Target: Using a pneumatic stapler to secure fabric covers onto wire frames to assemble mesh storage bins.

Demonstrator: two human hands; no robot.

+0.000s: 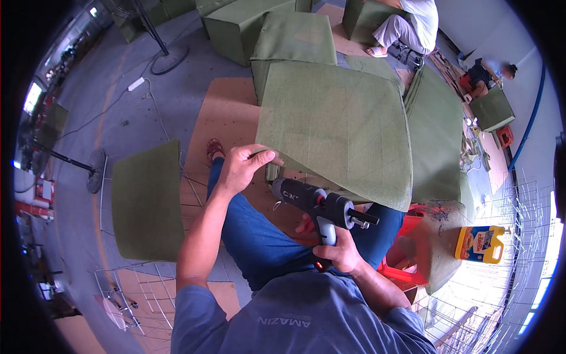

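My left hand (240, 168) pinches the near left corner of a green woven sheet (336, 118) and lifts its edge. The sheet covers the top of a boxy piece in front of my knees. My right hand (339, 252) is wrapped round the grip of a black and grey glue gun (306, 197). The gun's nose points left, just under the raised edge and close to my left hand. What lies beneath the sheet is mostly hidden.
Green-covered boxes (250, 29) stand beyond, and a green panel (147, 200) leans at left. A red plastic stool (407, 253) and a yellow jug (480, 244) are at right, near wire frames (495, 301). Two people sit working farther off. A power strip (137, 84) lies on the floor.
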